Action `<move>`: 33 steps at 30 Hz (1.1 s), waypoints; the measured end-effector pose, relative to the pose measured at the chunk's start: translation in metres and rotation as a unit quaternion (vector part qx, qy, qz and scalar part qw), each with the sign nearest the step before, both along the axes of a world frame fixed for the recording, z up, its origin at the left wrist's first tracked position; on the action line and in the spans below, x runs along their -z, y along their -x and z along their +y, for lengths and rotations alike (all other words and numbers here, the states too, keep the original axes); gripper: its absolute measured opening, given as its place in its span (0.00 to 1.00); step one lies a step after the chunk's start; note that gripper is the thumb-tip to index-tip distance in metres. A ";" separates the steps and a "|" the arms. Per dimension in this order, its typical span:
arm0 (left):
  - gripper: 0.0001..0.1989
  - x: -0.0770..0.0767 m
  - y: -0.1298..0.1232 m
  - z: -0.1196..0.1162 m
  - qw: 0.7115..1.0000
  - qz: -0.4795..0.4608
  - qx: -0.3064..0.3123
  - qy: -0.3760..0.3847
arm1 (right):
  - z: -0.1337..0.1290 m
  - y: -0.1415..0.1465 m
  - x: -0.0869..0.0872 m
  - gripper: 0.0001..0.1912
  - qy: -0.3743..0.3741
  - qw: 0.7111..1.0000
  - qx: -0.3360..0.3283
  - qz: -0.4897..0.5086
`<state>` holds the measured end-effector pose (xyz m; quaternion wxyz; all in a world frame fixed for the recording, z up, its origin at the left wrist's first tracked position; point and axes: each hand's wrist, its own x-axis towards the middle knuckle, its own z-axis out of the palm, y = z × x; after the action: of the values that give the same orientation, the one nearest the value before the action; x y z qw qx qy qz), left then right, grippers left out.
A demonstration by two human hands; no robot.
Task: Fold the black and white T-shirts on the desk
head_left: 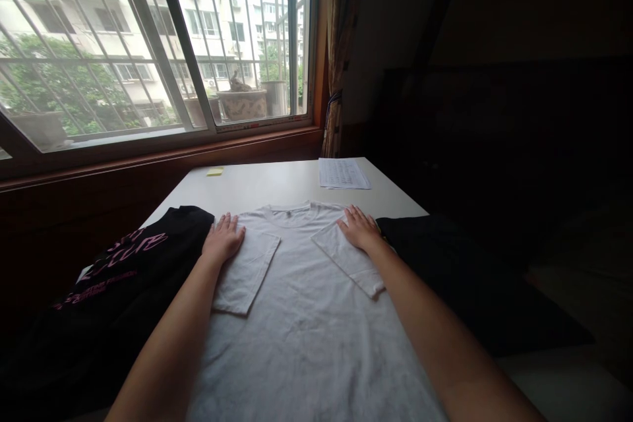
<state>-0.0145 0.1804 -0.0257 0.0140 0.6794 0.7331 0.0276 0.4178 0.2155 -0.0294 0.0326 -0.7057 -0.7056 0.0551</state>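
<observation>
A white T-shirt lies spread on the white table, its collar at the far end and both sleeves folded inward over the body. My left hand rests flat on the left shoulder, above the folded left sleeve, fingers outstretched. On the right shoulder my right hand lies flat with its fingers spread, at the top of the right sleeve. Neither hand grips the cloth. The shirt's lower end runs out of view between my forearms.
Black clothing with pink lettering lies left of the shirt. Dark cloth lies to the right. Printed papers and a yellow sticky pad are near the far edge. Beyond are a barred window and a curtain.
</observation>
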 end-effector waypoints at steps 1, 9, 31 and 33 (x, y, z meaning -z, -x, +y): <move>0.36 0.000 0.000 0.001 1.000 0.000 0.000 0.000 | 0.002 0.000 0.000 0.40 0.000 1.000 0.001 0.001; 0.36 -0.001 -0.002 0.004 1.000 -0.003 -0.007 -0.005 | 0.006 0.010 0.002 0.37 -0.016 0.999 0.036 -0.002; 0.35 -0.005 -0.003 0.003 1.000 -0.022 -0.003 0.001 | 0.036 0.085 -0.006 0.37 -0.003 0.985 -0.166 0.044; 0.35 -0.005 -0.003 0.003 1.000 -0.026 -0.003 0.002 | 0.035 0.085 -0.006 0.37 -0.001 0.985 -0.165 0.041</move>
<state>-0.0114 0.1834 -0.0211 0.0342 0.6759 0.7349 0.0436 0.3330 0.2507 -0.0229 0.0526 -0.5767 -0.8105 0.0883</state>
